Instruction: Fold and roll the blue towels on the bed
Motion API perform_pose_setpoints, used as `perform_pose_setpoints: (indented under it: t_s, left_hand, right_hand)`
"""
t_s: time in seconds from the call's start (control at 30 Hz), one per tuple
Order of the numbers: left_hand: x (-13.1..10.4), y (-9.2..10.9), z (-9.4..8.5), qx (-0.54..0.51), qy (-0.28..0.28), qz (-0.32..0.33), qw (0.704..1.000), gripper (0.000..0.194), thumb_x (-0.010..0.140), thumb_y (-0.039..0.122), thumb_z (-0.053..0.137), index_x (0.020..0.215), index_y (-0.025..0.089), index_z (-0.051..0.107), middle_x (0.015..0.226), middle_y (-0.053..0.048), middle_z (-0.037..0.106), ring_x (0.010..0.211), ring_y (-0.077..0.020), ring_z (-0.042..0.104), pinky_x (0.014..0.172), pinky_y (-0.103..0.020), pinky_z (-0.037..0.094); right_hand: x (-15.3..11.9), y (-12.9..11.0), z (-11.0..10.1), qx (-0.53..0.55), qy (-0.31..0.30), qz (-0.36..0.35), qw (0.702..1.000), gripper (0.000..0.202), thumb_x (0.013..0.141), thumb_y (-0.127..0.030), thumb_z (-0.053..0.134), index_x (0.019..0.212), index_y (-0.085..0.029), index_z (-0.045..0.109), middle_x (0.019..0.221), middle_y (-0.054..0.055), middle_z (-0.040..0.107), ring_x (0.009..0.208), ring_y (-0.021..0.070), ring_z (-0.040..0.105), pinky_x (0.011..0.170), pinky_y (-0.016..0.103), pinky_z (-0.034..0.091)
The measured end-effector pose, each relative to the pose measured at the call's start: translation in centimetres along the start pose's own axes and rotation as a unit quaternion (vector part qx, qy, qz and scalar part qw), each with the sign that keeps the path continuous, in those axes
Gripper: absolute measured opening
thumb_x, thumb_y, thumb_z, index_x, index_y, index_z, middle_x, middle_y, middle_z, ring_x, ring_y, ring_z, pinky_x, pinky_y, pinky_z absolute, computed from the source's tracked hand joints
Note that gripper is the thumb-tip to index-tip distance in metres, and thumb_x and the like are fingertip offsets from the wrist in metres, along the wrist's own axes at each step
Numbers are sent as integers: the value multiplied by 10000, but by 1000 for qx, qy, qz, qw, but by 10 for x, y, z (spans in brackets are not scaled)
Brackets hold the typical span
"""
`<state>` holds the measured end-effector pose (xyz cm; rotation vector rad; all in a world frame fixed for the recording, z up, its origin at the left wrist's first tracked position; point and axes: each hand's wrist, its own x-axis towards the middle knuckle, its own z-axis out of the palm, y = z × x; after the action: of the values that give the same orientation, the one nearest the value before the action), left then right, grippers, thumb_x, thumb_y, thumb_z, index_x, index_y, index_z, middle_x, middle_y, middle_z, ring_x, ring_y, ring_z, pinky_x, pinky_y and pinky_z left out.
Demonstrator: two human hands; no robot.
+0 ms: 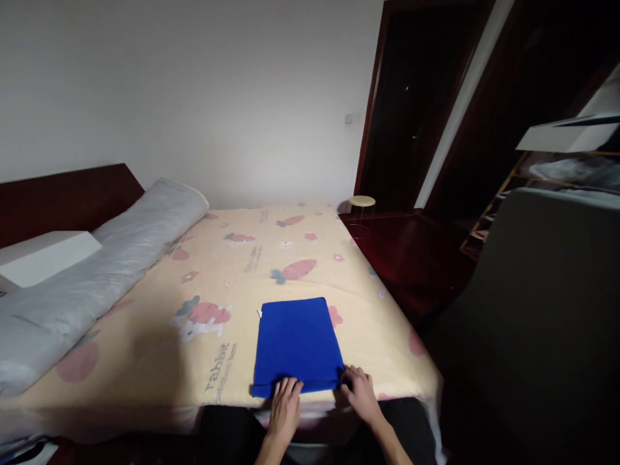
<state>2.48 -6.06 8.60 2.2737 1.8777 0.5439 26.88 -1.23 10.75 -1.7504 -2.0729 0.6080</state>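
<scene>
A flat, square blue fabric piece (299, 342), perhaps folded, lies on the bed close to its near edge. A small white tag sticks out at its upper left side. Along its near side runs a narrow strip or fold. My left hand (287, 403) has its fingers curled over the middle of that strip. At the near right corner, my right hand (359, 392) is closed with bent fingers and thumb on the blue fabric. What lies under the fingertips is hidden.
The bed (242, 284) has a yellow sheet printed with carrots and rabbits. A grey rolled bedding piece (140, 232) and a white box (48, 255) lie at the left. A stool (362, 201) stands beyond the bed. A dark panel (537, 310) and a shelf (513, 174) are at the right.
</scene>
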Motion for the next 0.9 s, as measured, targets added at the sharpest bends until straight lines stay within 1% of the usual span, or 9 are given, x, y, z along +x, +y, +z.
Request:
perform_pose_setpoints:
  t_s: [0.1,0.17,0.3,0.4,0.47,0.53,0.67,0.77,0.9]
  left_hand:
    - [3,-2,-4,-13,1,10,1000,477,836,26,398,1152,277,652,1106,-45,685,1085,-217,599,996,-428,472]
    - [4,-1,-9,-20,0,12,1000,469,843,27,380,1135,268,658,1079,-49,687,1054,-215,605,963,-422,484]
    - [7,4,-14,-24,1,3,1000,430,869,61,364,1107,255,665,1035,-53,688,1012,-218,609,919,-417,495]
    - [10,4,-15,-35,3,-6,999,407,862,82,390,1113,257,660,1057,-52,687,1051,-226,606,961,-434,478]
    - [13,3,-18,-47,-5,-14,999,398,838,79,420,1104,255,659,1071,-50,685,1081,-229,597,993,-440,462]
    - [17,0,-25,-65,-25,-16,997,380,807,70,448,1056,255,667,1049,-42,684,1072,-224,596,997,-425,456]
    - [24,-15,-44,-96,-67,-27,993,368,736,43,482,971,250,676,1014,-30,678,1043,-201,596,973,-367,455]
    - [26,-34,-53,-96,-59,-66,991,362,707,43,503,956,233,687,1023,-38,681,1060,-198,596,972,-348,453]
    - [21,-60,-59,-117,-35,-88,989,276,743,120,531,913,228,720,987,-47,691,989,-197,630,939,-342,480]
  right_hand:
    - [-6,-16,-1,-37,26,3,999,282,744,-183,467,958,-227,644,1144,95,637,1070,283,536,935,432,366]
    - [-12,-33,1,-41,40,-33,998,382,724,-134,466,1055,-226,634,1185,101,618,1109,282,515,965,426,352]
    - [-20,-67,20,1,-11,-124,992,577,669,-70,455,1208,-225,593,1258,78,588,1156,255,487,1028,391,315]
    - [-17,-78,39,7,-47,-126,991,620,675,-56,446,1261,-215,575,1255,76,593,1156,253,482,1043,394,295]
    - [-12,-79,47,-2,-58,-115,992,559,718,-56,434,1224,-222,601,1220,76,608,1152,257,482,1035,400,295]
    - [-6,-75,48,-10,-65,-114,991,488,768,-76,429,1184,-242,624,1199,72,612,1145,258,484,1018,404,304]
    - [3,-60,34,-19,-58,-108,992,436,792,-128,451,1168,-250,635,1224,74,601,1159,265,481,1012,427,302]
    - [6,-43,21,-16,-42,-100,994,407,806,-164,449,1153,-242,647,1221,84,603,1159,256,493,985,409,329]
    - [8,-25,10,-3,-29,-89,996,376,826,-198,432,1124,-243,658,1226,86,612,1157,243,523,956,390,356]
